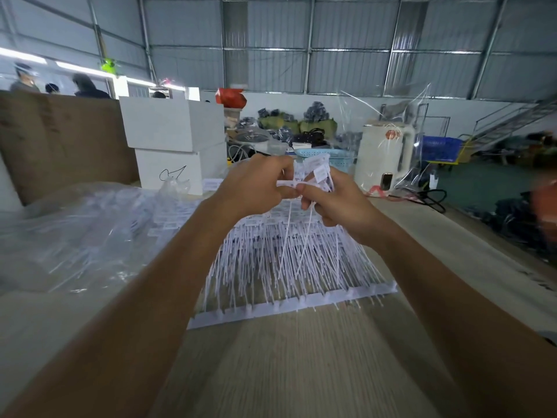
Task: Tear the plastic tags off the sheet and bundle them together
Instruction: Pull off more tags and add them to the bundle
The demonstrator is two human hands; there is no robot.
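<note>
Hands meet above the middle of the wooden table (301,372) as I watch through the head camera. I see the left hand (256,188) curled, its thumb and fingers pinching a white plastic tag (291,184) that lies crosswise between both hands. The right hand (334,200) is clenched around a bundle of torn-off tags (316,173), label ends fanned upward and thin tails (286,251) dangling below. Beneath them the sheet of tags (289,267) lies flat on the table, its solid edge strip nearest me. To the left I make out clear plastic bags (75,230); white boxes (171,140) are stacked behind, and a cream kettle (385,158) stands further right.
</note>
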